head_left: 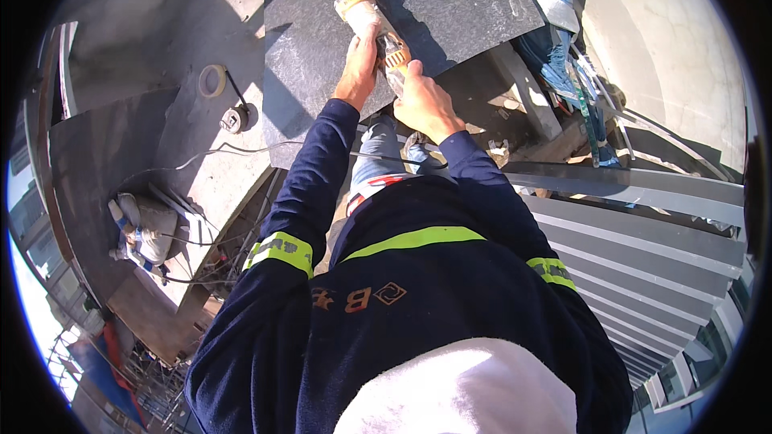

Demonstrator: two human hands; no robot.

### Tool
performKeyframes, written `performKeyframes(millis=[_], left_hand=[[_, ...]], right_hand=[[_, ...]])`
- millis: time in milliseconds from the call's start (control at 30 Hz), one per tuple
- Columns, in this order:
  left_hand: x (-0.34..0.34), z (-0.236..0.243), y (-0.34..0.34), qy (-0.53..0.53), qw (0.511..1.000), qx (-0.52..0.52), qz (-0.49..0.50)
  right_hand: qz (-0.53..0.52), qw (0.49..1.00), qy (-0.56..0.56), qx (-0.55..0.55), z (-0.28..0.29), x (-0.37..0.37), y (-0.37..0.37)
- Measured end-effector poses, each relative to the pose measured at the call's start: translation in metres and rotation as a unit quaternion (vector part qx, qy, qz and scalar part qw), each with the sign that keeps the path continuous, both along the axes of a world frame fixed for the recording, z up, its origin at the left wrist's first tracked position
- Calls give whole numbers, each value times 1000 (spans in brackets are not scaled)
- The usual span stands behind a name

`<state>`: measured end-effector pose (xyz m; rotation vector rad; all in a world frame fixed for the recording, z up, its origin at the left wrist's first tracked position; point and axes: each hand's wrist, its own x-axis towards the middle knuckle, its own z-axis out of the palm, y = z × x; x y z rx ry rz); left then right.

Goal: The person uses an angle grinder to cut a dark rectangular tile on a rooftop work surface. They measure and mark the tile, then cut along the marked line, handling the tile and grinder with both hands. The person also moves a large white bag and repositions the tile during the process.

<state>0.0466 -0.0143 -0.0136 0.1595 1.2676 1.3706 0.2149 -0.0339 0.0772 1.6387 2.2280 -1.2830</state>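
Note:
An angle grinder (363, 13) with a dusty pale body and orange parts lies across a dark grey stone slab (474, 4). My left hand (361, 64) is wrapped round its body behind the head. Its rear end is gripped by my right hand (428, 104), closer to me. The disc's edge shows at the far side of the head, over the slab; a pale streak like dust or spray runs from it toward the top edge. I cannot tell how deep the disc sits in the stone.
Left of the slab are a tape roll (212, 80) and a round tape measure (234, 119). A dark cable (241, 150) crosses toward me. Another dusty power tool (137, 229) lies farther left. Blue sheeting (551, 56) hangs at the right, above ribbed grey panels (635, 249).

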Motion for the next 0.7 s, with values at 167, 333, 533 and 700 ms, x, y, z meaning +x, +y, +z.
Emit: performKeyframes(millis=[167,333,533,700], left_hand=[[-6,3,0,-90,995,44,-3],[11,3,-10,-20,1000,11,-8],[21,11,-19,-13,1000,0,-7],[11,6,-8,-19,1000,13,3]], right_hand=[[0,1000,2,-11,5,8,-8],[-2,1000,-14,-20,18,26,-25],[-7,1000,-14,-23,19,33,-33],[-4,1000,-9,-15,13,24,-23]])
